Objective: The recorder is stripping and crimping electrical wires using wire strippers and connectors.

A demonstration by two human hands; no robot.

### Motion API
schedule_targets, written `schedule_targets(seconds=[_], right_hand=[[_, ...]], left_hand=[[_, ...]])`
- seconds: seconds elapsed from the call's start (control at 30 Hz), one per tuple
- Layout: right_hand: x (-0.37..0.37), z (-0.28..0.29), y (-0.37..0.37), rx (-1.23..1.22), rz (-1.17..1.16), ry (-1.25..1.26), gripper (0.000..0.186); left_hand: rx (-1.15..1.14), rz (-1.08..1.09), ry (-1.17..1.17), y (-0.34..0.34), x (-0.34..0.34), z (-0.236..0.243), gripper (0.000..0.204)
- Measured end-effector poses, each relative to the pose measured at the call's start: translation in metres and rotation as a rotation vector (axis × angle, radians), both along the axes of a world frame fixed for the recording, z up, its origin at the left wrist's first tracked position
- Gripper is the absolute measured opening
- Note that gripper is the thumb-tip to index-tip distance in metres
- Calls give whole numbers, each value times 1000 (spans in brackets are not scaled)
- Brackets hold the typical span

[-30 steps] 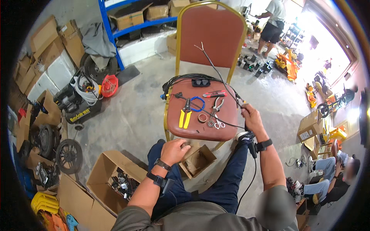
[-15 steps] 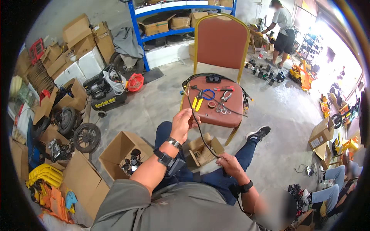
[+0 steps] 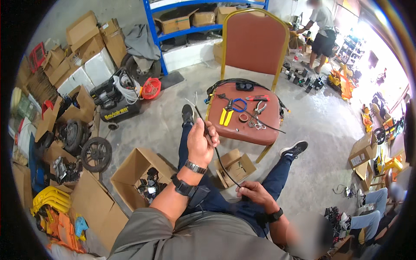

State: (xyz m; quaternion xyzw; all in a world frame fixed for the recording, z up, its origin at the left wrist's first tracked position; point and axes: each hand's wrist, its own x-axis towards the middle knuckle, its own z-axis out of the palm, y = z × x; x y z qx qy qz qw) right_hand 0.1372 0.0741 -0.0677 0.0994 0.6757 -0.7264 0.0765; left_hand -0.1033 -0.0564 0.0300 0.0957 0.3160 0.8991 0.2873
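A black cable runs between my two hands. My left hand is closed around it near one end, where several thin stripped wires fan out above my fingers. Lower and to the right, my right hand pinches the same cable. On the red chair seat ahead lie yellow-handled wire strippers, a blue wire loop, grey pliers, a red-handled tool, a tape roll and scissors. Dark cables are bundled along the seat's back edge.
A small open carton sits between my legs, a larger carton with parts to my left. Beyond it are a wheel and a black compressor. One person stands far right; another person's legs show lower right.
My left hand has shifted left and slightly down, carrying the cable's wire end off the chair's edge. My right hand has moved slightly left and down.
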Motion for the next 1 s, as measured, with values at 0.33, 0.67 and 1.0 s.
schedule_targets(seconds=[0.33, 0.67, 1.0], right_hand=[[-13, 5, -16, -157, 112, -41, 29], [-43, -24, -19, 670, 218, 88, 26], [-26, -16, -17, 630, 55, -64, 23]], left_hand=[[-4, 89, -93, -25, -32, -5, 36], [-22, -168, 58, -1, 35, 17, 35], [-89, -183, 166, -1, 42, 5, 37]])
